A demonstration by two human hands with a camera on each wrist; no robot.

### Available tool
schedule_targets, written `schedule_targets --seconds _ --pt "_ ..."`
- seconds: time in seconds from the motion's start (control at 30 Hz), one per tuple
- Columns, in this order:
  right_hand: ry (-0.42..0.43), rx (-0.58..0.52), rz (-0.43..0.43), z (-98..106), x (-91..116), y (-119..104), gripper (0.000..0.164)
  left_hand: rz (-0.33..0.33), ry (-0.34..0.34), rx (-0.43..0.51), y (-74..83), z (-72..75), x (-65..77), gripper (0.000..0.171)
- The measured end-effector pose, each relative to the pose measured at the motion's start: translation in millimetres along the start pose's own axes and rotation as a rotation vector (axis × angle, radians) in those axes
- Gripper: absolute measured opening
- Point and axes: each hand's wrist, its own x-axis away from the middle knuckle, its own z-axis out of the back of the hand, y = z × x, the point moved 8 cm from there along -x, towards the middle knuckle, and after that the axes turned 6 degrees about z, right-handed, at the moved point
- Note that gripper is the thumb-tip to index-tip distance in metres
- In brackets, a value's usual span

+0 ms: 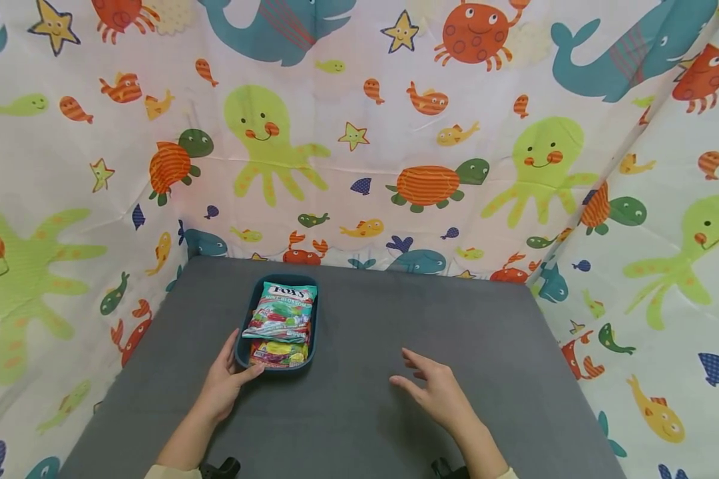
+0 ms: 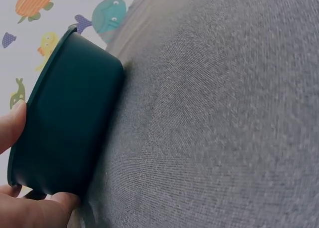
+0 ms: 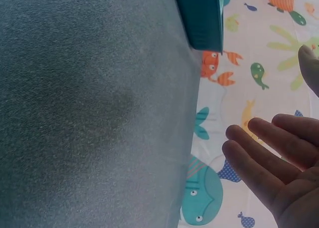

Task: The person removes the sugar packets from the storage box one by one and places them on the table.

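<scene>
A dark teal plastic tub [image 1: 315, 322] stands on the grey tabletop, left of the middle. Inside it, a mint-green Fox's candy bag [image 1: 281, 311] lies over a yellow and red candy packet [image 1: 278, 353]. My left hand [image 1: 224, 379] holds the tub at its near left corner, the thumb on the near side and the fingers along the left wall. In the left wrist view, the tub's smooth wall [image 2: 67, 108] shows between thumb and fingers. Apart from the tub, my right hand [image 1: 434, 392] hovers over the table to the right, fingers spread and holding nothing.
A grey cloth-covered table [image 1: 395, 306] spreads under both hands. White curtain fabric [image 1: 359, 66] printed with sea animals rises along its back, left and right edges. Dark wrist straps [image 1: 220, 468] show at the bottom.
</scene>
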Motion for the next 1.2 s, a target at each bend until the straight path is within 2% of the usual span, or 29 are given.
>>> schedule_targets --seconds 0.3,0.47,0.93,1.2 --pt "0.023 -0.047 0.028 -3.9 -5.8 -3.1 0.063 0.063 -0.033 0.173 -4.0 -1.7 -2.1 0.105" --pt "0.030 -0.047 0.034 -4.5 -8.5 -6.6 0.062 0.090 -0.039 0.177 -5.2 -1.1 -2.4 0.106" --pt "0.024 -0.043 0.043 -6.2 -16.5 -14.2 0.061 0.056 -0.045 0.169 -2.5 -6.2 -5.0 0.103" --pt "0.013 -0.041 0.080 -11.2 -24.2 -21.4 0.062 0.078 -0.041 0.173 -5.9 -4.6 -3.6 0.103"
